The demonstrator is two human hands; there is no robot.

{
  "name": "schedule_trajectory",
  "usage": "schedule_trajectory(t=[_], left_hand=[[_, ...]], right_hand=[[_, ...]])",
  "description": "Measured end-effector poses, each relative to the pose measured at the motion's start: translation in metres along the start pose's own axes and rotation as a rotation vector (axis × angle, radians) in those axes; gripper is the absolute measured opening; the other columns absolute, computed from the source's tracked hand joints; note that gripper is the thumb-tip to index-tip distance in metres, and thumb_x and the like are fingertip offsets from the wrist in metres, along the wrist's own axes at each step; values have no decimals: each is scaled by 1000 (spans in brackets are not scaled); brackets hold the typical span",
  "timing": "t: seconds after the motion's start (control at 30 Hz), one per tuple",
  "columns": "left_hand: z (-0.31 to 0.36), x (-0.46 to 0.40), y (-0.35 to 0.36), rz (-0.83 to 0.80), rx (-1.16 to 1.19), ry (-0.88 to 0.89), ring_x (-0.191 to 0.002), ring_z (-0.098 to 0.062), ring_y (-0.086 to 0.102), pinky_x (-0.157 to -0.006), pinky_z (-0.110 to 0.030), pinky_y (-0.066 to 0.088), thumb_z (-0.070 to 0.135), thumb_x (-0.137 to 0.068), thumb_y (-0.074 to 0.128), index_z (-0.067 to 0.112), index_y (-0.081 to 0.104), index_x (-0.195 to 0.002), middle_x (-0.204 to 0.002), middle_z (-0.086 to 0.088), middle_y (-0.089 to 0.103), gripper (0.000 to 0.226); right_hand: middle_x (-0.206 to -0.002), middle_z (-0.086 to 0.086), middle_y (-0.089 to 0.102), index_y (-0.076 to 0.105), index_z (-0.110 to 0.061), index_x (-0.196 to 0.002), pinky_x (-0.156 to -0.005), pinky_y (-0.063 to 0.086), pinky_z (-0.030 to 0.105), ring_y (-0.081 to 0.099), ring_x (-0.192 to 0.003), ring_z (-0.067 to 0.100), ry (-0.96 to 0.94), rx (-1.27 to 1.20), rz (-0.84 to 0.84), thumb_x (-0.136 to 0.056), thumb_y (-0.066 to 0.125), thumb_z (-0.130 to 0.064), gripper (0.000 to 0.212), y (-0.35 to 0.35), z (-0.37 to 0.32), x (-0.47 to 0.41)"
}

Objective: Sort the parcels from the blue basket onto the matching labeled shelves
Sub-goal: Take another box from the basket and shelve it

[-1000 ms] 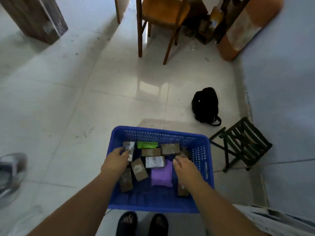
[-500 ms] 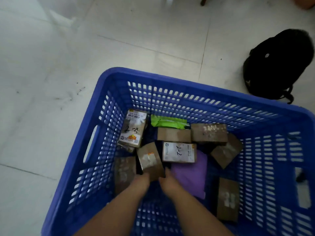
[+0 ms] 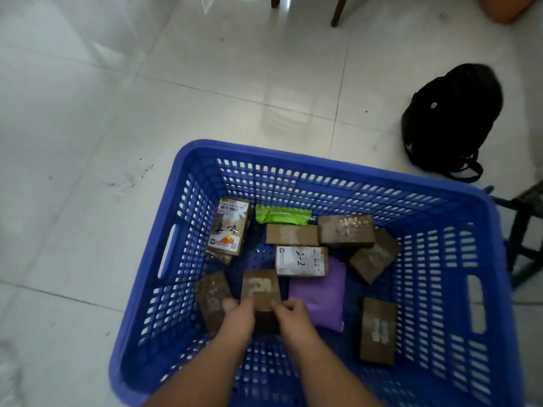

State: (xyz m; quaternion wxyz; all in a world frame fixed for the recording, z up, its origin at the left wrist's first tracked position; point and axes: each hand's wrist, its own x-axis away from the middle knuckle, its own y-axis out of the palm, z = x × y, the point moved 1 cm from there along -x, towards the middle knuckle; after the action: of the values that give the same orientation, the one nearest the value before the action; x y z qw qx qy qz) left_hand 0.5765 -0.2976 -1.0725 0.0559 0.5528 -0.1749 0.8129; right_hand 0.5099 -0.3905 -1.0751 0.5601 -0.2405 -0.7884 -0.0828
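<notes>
A blue basket (image 3: 188, 174) stands on the tiled floor with several parcels inside. Both my hands reach into it and grip one small brown box (image 3: 260, 287) with a pale label; my left hand (image 3: 238, 314) holds its left side, my right hand (image 3: 289, 314) its right side. Around it lie a box marked 2-2 (image 3: 301, 260), a box marked 2-4 (image 3: 230, 229), a purple soft parcel (image 3: 318, 295), a green packet (image 3: 282, 217) and several other brown boxes. No labeled shelves are in view.
A black backpack (image 3: 452, 118) lies on the floor beyond the basket's right corner. A dark folding stool (image 3: 526, 230) stands right of the basket. Chair legs (image 3: 338, 10) show at the top edge.
My head has dropped closer over the basket. Both hands came together from apart and took hold of the small brown box, which now sits straighter between them.
</notes>
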Motion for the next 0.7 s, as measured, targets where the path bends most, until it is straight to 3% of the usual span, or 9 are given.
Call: schedule_trajectory(t=[0.07,0.13,0.23,0.3,0.37,0.47,0.53,0.63,0.7], left_hand=[[14,55,-15,-33,-29,126,-96,-32,60,-90,-42,52,24,-101,47,13,45,-114,-104,-17,58,18],[33,100,-28,-109,-59,256,-90,-25,58,-87,-41,52,10,-100,45,15,52,-112,-99,-11,58,15],[71,161,-56,-271,-279,485,-94,-13,62,-89,-35,54,-9,-89,51,22,57,-123,-104,3,64,46],[97,197,-77,-277,-622,658,-110,-15,56,-99,-34,49,1,-77,57,41,44,-137,-123,5,53,74],[140,247,-96,-300,-795,770,-121,-15,44,-107,-31,40,14,-67,57,46,31,-142,-132,6,36,86],[200,322,-115,-354,-687,901,-126,-9,48,-106,-36,45,25,-68,77,44,43,-135,-135,12,45,77],[234,365,-124,-427,-571,912,-121,-9,56,-97,-39,53,16,-72,77,48,49,-127,-130,13,56,70],[270,427,-132,-551,-333,883,-114,-21,62,-88,-47,57,0,-77,76,38,54,-128,-126,2,61,67],[290,467,-138,-608,-205,881,-114,-29,62,-86,-52,57,0,-77,77,29,55,-131,-126,-8,60,65]], right_hand=[[-107,14,62,50,-25,-107,-87,56,50,64,-95,30,31,-125,42,-92,58,-26,16,-4,-16,44],[-100,14,68,59,-30,-107,-76,58,49,67,-88,33,79,-315,12,-93,54,-24,16,-8,-40,90],[-73,10,72,70,-18,-94,-50,45,27,63,-57,24,136,-479,-100,-91,58,-31,17,-33,-95,183],[-77,11,70,72,-13,-101,-44,39,23,59,-55,23,133,-479,-171,-87,61,-31,25,-57,-128,233],[-90,14,67,69,-9,-112,-41,38,21,59,-58,24,122,-455,-274,-80,58,-32,41,-81,-173,286],[-93,14,64,66,-12,-103,-43,36,18,55,-60,23,85,-456,-404,-72,56,-35,41,-113,-237,356],[-88,15,64,63,-11,-100,-43,39,19,56,-62,24,45,-472,-445,-73,60,-40,41,-132,-273,405],[-83,14,65,62,-8,-109,-42,43,20,56,-60,19,-74,-493,-485,-86,54,-61,59,-152,-311,465],[-82,11,66,61,-8,-117,-44,44,17,53,-59,13,-184,-498,-486,-86,54,-65,65,-159,-332,504]])
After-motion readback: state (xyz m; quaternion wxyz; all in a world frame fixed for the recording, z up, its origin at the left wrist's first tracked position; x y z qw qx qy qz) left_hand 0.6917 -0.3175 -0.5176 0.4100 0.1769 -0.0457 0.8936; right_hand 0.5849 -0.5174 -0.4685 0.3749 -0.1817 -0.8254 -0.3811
